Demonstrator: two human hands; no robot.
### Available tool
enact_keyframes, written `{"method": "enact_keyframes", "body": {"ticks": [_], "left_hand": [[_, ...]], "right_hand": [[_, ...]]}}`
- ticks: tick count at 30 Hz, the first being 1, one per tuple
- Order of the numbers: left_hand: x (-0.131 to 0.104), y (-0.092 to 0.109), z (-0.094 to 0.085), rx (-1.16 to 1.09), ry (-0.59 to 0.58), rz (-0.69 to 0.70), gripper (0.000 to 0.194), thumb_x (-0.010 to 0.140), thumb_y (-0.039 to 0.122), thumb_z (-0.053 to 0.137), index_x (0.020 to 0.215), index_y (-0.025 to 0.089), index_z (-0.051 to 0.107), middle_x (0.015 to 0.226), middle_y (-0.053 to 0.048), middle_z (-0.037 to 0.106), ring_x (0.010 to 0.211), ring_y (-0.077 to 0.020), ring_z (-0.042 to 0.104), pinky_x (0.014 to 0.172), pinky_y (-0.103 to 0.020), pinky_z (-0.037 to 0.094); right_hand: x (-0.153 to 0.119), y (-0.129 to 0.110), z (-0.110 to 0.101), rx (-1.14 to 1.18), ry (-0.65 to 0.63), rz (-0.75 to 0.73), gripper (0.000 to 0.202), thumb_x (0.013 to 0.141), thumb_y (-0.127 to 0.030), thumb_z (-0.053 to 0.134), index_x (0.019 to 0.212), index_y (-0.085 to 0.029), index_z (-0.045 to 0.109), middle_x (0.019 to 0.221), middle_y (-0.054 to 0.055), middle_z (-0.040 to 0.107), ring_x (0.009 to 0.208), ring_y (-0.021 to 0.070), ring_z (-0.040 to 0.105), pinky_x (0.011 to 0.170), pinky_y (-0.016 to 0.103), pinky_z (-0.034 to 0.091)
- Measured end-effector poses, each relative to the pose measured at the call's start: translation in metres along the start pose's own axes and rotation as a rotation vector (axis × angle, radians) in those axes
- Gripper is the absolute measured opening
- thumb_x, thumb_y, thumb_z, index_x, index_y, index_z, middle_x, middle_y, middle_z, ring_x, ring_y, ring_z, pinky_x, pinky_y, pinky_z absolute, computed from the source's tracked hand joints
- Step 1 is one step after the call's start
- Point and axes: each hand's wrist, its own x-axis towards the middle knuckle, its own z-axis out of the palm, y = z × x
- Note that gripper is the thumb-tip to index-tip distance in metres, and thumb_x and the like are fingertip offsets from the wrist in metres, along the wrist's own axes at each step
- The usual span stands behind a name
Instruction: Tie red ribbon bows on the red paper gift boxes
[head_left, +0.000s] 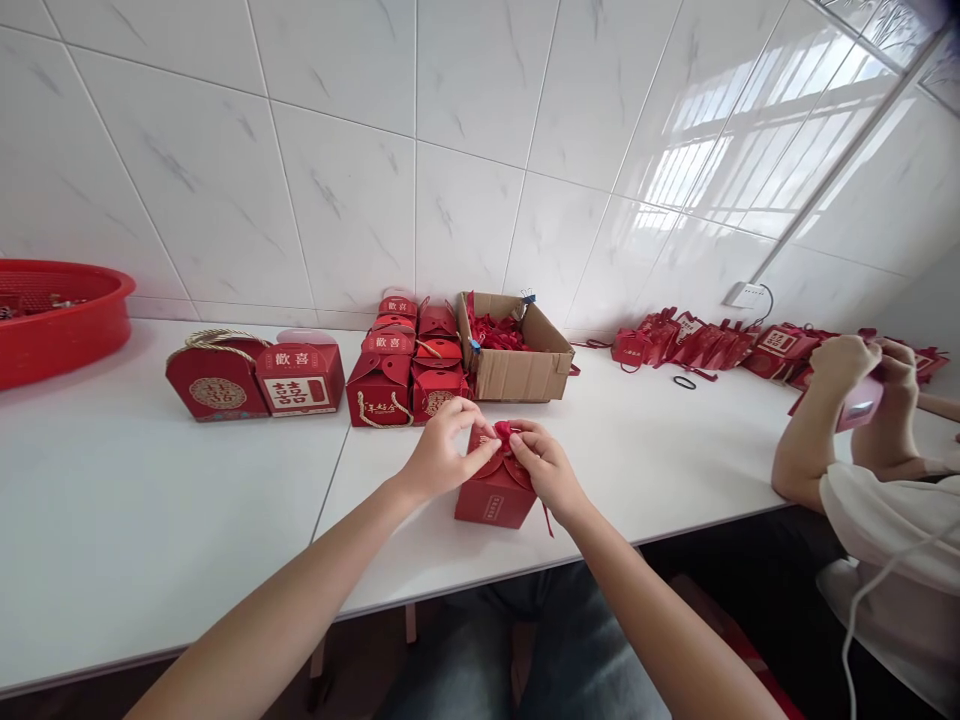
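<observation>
A red gift box (491,500) stands upright on the table near its front edge, its top flaps folded together. A red ribbon (503,430) gathers at the top of the box, and one loose tail hangs down at the right side. My left hand (444,452) reaches in from the left, thumb and fingertips pinched at the ribbon. From the right, my right hand (547,466) pinches the ribbon's other side against the flaps. My fingers hide part of the ribbon.
Behind my hands sit a cardboard box (521,377) of red ribbons and several stacked red boxes (380,383). More red boxes (300,378) stand left, beyond them a red plastic basket (67,335). At right, a co-worker's hands (844,365) hold a box near red packaging (679,340).
</observation>
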Motion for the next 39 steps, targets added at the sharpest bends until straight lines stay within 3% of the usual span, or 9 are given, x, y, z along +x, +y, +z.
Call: {"method": "enact_keyframes", "body": {"ticks": [6,8,11,14,19,23,26,33,39], "left_hand": [[0.000,0.002,-0.001,-0.011,-0.141,-0.059,0.014,0.078,0.033,0.066,0.077,0.020,0.071,0.094,-0.007,0.061,0.093,-0.0216,0.058,0.088,-0.039,0.046],[-0.001,0.002,-0.002,-0.047,-0.163,-0.092,0.013,0.078,0.032,0.066,0.074,0.020,0.072,0.092,-0.007,0.062,0.091,-0.0209,0.060,0.085,-0.037,0.048],[-0.001,0.001,-0.003,-0.081,-0.154,-0.105,0.013,0.078,0.029,0.066,0.072,0.020,0.072,0.089,-0.007,0.063,0.084,-0.0186,0.062,0.078,-0.033,0.050],[-0.001,0.000,-0.003,-0.096,-0.127,-0.060,0.012,0.079,0.025,0.063,0.075,0.019,0.072,0.088,-0.006,0.064,0.080,-0.0163,0.063,0.075,-0.030,0.051],[-0.001,0.004,-0.004,-0.056,-0.126,0.013,0.010,0.079,0.018,0.059,0.078,0.018,0.069,0.087,-0.005,0.064,0.080,-0.0151,0.063,0.076,-0.027,0.051],[-0.002,0.006,-0.006,0.007,-0.132,0.055,0.011,0.079,0.015,0.057,0.081,0.017,0.067,0.087,-0.005,0.064,0.080,-0.0144,0.062,0.074,-0.026,0.050],[-0.003,0.006,-0.006,0.046,-0.143,0.079,0.011,0.079,0.014,0.055,0.082,0.017,0.065,0.087,-0.005,0.063,0.078,-0.0140,0.061,0.071,-0.026,0.050],[-0.002,0.008,-0.006,0.106,-0.175,0.100,0.009,0.081,0.019,0.055,0.083,0.018,0.064,0.081,-0.004,0.065,0.073,-0.0147,0.061,0.067,-0.026,0.049],[0.001,0.009,-0.016,0.140,-0.237,0.075,0.012,0.083,0.018,0.055,0.084,0.019,0.066,0.086,-0.004,0.068,0.080,-0.0160,0.063,0.072,-0.027,0.050]], "right_hand": [[-0.010,-0.010,0.001,-0.046,0.053,0.054,0.037,0.085,-0.047,0.050,0.077,-0.018,0.071,0.122,0.013,0.054,0.121,0.0282,0.047,0.100,0.042,0.037],[-0.014,-0.016,-0.002,-0.033,0.019,0.074,0.039,0.085,-0.049,0.050,0.073,-0.019,0.071,0.122,0.012,0.055,0.122,0.0280,0.046,0.100,0.041,0.037],[-0.018,-0.021,-0.010,0.009,-0.049,0.082,0.044,0.087,-0.050,0.046,0.067,-0.019,0.068,0.119,0.010,0.059,0.120,0.0257,0.049,0.098,0.037,0.038],[-0.020,-0.020,-0.019,-0.003,-0.024,0.087,0.034,0.088,-0.045,0.045,0.081,-0.019,0.065,0.108,0.009,0.064,0.104,0.0223,0.058,0.090,0.036,0.044],[-0.017,-0.012,-0.027,-0.297,0.047,-0.052,0.012,0.082,-0.028,0.052,0.091,-0.021,0.053,0.089,0.004,0.065,0.085,0.0191,0.060,0.072,0.032,0.046],[-0.018,-0.016,-0.033,-0.480,0.032,-0.189,0.012,0.082,-0.021,0.049,0.094,-0.021,0.049,0.076,0.001,0.062,0.074,0.0170,0.057,0.074,0.033,0.044],[-0.020,-0.028,-0.039,-0.515,-0.030,-0.208,0.012,0.085,-0.023,0.049,0.097,-0.021,0.049,0.067,-0.002,0.059,0.063,0.0147,0.054,0.068,0.030,0.043],[-0.018,-0.046,-0.030,-0.520,-0.008,-0.205,0.025,0.084,-0.044,0.055,0.073,-0.021,0.056,0.069,0.002,0.061,0.062,0.0154,0.052,0.057,0.027,0.041],[-0.023,-0.041,-0.017,-0.561,-0.103,-0.193,0.023,0.082,-0.029,0.053,0.060,-0.021,0.051,0.060,0.001,0.059,0.054,0.0142,0.049,0.052,0.026,0.035]]}}
